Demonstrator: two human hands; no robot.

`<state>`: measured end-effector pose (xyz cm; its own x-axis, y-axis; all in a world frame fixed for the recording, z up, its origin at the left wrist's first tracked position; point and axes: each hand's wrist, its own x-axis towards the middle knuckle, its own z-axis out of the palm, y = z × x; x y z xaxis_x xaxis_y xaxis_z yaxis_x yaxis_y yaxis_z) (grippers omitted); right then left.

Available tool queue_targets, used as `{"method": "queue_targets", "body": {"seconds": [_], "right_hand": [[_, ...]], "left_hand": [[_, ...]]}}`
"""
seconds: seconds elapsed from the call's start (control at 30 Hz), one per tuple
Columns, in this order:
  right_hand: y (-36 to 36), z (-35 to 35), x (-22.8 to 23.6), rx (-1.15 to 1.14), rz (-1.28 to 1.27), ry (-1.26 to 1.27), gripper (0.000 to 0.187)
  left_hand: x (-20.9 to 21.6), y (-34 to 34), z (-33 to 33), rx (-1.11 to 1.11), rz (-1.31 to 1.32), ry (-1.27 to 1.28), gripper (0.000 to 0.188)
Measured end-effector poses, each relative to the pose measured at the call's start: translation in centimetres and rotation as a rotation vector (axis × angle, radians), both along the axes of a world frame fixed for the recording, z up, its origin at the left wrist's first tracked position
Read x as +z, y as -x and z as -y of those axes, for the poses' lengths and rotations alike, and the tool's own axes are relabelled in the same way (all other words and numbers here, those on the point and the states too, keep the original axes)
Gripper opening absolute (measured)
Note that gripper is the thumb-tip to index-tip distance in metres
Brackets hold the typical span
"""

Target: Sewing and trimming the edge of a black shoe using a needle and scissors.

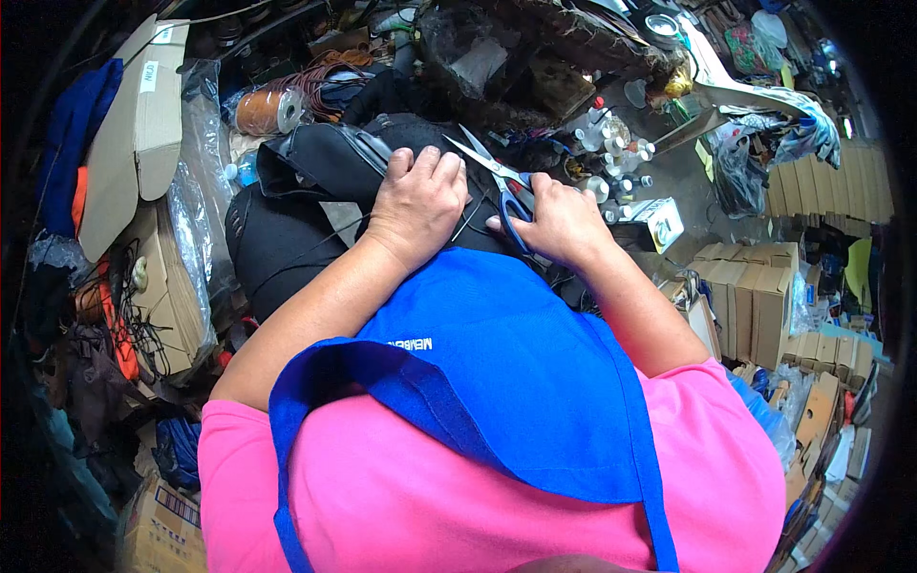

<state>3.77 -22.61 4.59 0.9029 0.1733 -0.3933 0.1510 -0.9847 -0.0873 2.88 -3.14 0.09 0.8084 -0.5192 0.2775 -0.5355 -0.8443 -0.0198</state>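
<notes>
My left hand lies flat, fingers together, pressing down on a black bag or fabric piece in my lap area. My right hand grips blue-handled scissors; their silver blades are parted and point up-left toward my left hand's fingertips. Thin black cords run over the black fabric between both hands. A blue apron over a pink shirt fills the lower picture and hides whatever lies below my wrists.
Folded cardboard boxes stand at the left, with a spool of brown cord behind the fabric. Small white bottles and a little carton sit at the right. Stacks of brown boxes line the right side.
</notes>
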Motion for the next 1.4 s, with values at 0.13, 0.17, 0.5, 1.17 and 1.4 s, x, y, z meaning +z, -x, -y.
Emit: {"method": "queue_targets", "body": {"seconds": [0.13,0.17,0.5,1.17,1.4], "right_hand": [[-0.2,-0.4,0.5,0.084,0.054,0.098,0.072],[-0.2,-0.6,0.6,0.081,0.053,0.100,0.072],[-0.5,-1.7,0.9,0.149,-0.005,0.098,0.069],[-1.6,1.1,-0.6,0.077,0.052,-0.101,0.067],[-2.6,1.0,0.0,0.157,0.047,-0.095,0.066]], "left_hand": [[0.1,-0.1,0.0,-0.016,0.005,-0.013,0.037],[0.1,-0.1,0.0,-0.010,-0.004,-0.006,0.037],[-0.3,0.0,-0.4,0.012,0.000,0.045,0.035],[0.8,0.3,-0.7,0.065,-0.016,0.265,0.045],[-0.2,0.3,-1.2,-0.032,0.069,0.259,0.042]]}}
